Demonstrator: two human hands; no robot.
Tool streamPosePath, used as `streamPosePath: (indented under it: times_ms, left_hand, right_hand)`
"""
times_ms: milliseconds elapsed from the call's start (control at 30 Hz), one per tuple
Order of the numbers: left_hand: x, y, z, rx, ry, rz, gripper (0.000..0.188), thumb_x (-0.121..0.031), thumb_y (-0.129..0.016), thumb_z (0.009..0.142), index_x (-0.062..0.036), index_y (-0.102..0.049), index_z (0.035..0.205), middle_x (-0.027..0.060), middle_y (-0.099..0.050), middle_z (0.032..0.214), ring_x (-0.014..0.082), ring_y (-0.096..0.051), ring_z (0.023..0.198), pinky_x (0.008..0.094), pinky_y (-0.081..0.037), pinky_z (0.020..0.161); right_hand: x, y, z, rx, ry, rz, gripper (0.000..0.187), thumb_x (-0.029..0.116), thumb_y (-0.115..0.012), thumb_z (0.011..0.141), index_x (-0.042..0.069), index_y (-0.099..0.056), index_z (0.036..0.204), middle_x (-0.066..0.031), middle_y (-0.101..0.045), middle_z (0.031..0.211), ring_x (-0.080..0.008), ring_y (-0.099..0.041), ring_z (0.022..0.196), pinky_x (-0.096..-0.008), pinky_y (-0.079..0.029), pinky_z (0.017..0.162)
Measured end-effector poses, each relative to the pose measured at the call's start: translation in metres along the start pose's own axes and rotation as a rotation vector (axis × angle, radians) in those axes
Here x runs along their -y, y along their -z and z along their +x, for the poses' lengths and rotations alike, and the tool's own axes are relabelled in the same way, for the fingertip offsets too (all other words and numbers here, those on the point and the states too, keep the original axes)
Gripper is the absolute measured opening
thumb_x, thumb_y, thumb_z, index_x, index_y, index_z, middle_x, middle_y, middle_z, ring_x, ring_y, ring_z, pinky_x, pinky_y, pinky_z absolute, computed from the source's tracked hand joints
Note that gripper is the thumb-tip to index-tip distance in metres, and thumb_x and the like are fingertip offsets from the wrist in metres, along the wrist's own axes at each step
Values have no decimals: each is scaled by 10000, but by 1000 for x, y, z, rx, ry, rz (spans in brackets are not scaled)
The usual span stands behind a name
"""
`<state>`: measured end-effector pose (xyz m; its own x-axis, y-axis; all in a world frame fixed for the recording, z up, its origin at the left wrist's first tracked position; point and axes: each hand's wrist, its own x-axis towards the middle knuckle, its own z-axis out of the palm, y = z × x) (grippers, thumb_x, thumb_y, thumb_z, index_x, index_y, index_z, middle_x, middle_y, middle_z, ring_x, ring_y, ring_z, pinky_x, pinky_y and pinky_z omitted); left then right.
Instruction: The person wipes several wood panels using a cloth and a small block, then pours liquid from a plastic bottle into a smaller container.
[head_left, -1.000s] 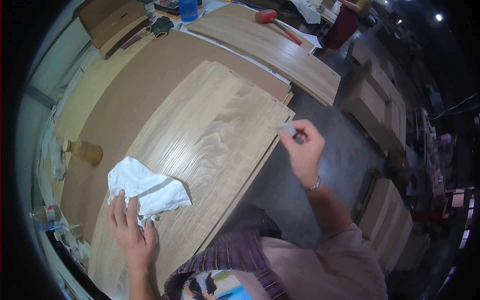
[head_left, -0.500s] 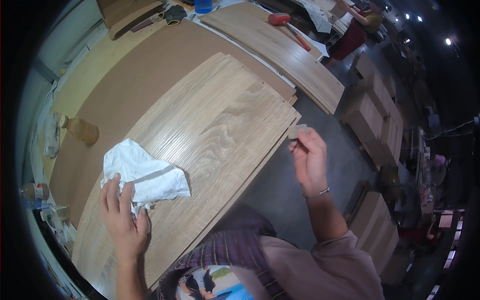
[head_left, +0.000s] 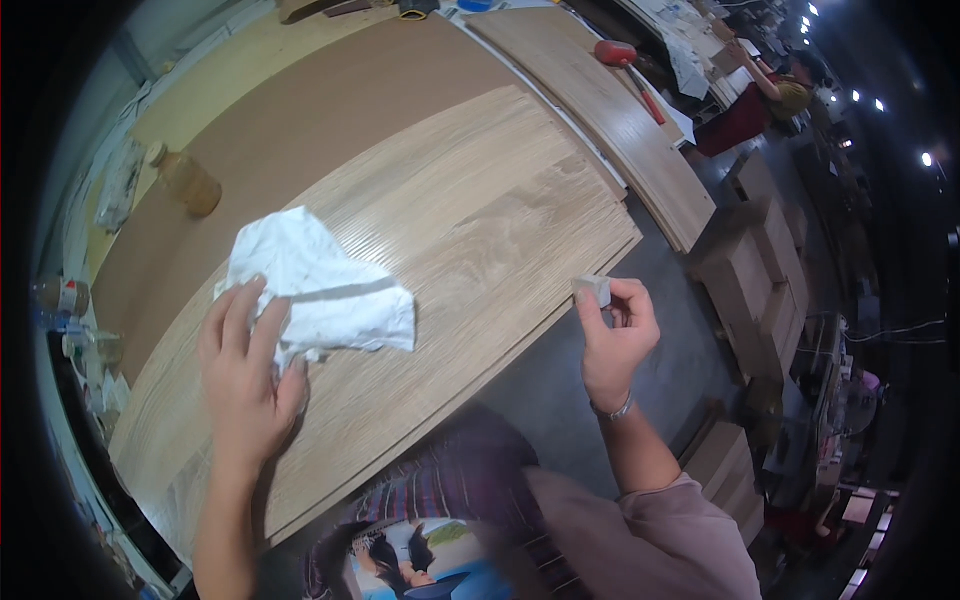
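Observation:
Large wood-grain boards (head_left: 480, 215), at least two in a stack, lie across the table in front of me. On the top one is a crumpled white cloth (head_left: 340, 295). My left hand (head_left: 245, 365) rests on its near left part, fingers spread and pressing from above, the thumb at its lower edge. My right hand (head_left: 617, 335) pinches a small grey block (head_left: 596, 288) between thumb and fingers, at the right long edge of the boards. The block's far side is partly hidden by the fingers, and I cannot tell whether it touches the edge.
A jar of amber-brown liquid (head_left: 188, 182) stands on brown sheeting (head_left: 290, 130) at left, with bottles (head_left: 68, 297) beyond it. Further panels (head_left: 600, 110) carry a red-headed mallet (head_left: 617, 54). Stacked wooden boxes (head_left: 750, 270) stand right; another person (head_left: 750, 105) works far right.
My view has shifted, so the boards sit differently in it. The right hand has turned and brought the grey block closer to the board edge. The left hand stays on the cloth.

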<state>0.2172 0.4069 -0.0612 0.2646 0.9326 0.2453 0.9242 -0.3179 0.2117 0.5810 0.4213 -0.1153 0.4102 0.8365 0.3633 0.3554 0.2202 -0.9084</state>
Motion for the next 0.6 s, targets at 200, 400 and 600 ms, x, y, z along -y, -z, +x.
streamPosePath:
  times_ms: [200, 400, 600]
  left_hand:
    - [15, 14, -27, -18, -151, -92, 483, -36, -674, 699, -66, -643, 1180, 159, -565, 1365, 418, -505, 1228, 504, -436, 1030]
    - [91, 58, -127, -61, -122, -100, 376, -57, -676, 717, -68, -678, 1093, 142, -629, 1272, 397, -562, 1167, 473, -476, 979]
    - [245, 111, -233, -115, 39, -88, 418, -33, -633, 740, -28, -675, 1156, 177, -643, 1241, 372, -573, 1198, 448, -441, 1042]
  right_hand:
    - [31, -38, -69, 47, 97, -21, 237, -28, -803, 778, -7, -626, 934, -69, -622, 867, -131, -585, 752, -264, -486, 684]
    - [85, -90, -170, 64, 167, -71, 248, -33, -818, 734, 4, -640, 903, -110, -645, 842, -219, -621, 728, -308, -499, 659]
    - [136, -134, -260, 126, 241, -84, 202, -59, -767, 800, -13, -627, 937, -48, -605, 893, -99, -586, 784, -229, -482, 703]
